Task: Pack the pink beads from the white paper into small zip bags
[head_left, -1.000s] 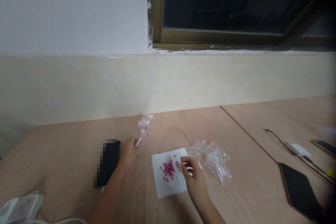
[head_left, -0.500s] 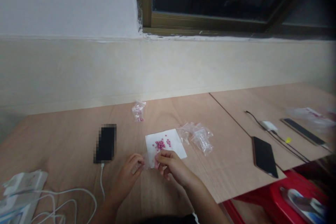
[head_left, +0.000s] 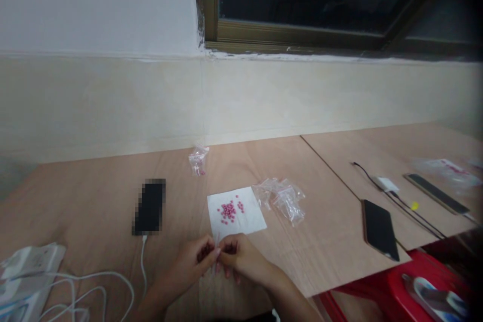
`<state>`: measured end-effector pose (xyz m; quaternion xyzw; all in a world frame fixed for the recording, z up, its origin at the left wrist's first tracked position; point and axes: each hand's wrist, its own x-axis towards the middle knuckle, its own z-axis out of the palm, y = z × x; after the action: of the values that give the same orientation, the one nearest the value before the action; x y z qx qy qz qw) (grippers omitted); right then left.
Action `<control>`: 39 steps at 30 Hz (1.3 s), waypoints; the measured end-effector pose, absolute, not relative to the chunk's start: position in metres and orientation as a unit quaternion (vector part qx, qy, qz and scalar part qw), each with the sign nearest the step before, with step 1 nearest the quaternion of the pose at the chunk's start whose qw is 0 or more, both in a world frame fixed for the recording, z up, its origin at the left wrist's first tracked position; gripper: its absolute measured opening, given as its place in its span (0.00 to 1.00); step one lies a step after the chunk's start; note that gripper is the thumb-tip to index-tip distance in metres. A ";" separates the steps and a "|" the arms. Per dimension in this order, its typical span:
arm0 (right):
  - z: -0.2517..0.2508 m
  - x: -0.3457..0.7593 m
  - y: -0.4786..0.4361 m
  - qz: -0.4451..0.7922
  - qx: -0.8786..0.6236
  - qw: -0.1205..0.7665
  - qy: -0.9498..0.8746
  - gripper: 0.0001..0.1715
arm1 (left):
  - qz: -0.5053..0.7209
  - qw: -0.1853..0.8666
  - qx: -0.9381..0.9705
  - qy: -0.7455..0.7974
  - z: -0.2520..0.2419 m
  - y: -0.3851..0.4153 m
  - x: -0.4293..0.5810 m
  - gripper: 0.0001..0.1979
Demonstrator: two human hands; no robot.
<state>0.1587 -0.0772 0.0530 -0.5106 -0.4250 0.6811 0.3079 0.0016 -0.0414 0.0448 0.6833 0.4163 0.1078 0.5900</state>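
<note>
My left hand (head_left: 192, 264) and my right hand (head_left: 241, 259) meet near the front of the wooden table (head_left: 94, 211), fingertips pinched together on a small clear plastic bag (head_left: 217, 241) between them. Just beyond lies a white paper sheet (head_left: 241, 221) with several small pink beads (head_left: 227, 210) heaped on it. A pile of empty clear bags (head_left: 283, 196) sits to the right of the paper. One filled small bag (head_left: 197, 159) rests farther back near the wall.
A black phone (head_left: 149, 207) with a white cable lies to the left. A white power strip (head_left: 26, 266) is at the far left. Another dark phone (head_left: 379, 229), a charger (head_left: 385, 182) with cords and more bags lie on the right table. A red stool (head_left: 415, 282) stands below.
My left hand let go of the filled bag at the back, and both hands drew toward me and joined on a small clear bag. The view shifted back and down.
</note>
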 end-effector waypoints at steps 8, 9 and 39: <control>0.051 0.164 -0.076 0.658 -0.532 0.299 -0.442 0.17 | 0.103 0.666 0.629 0.388 0.054 -0.036 0.006 0.19; 0.049 0.164 -0.076 0.663 -0.527 0.303 -0.438 0.17 | 0.109 0.677 0.619 0.384 0.052 -0.035 0.006 0.19; 0.059 0.145 -0.071 0.464 -0.589 0.367 -0.550 0.07 | 0.110 0.572 0.679 0.446 0.038 -0.017 0.003 0.15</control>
<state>0.1450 -0.0706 0.0587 -0.5894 -0.5499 0.4642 0.3671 0.0033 -0.0169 0.0377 0.6790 0.4464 0.1098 0.5724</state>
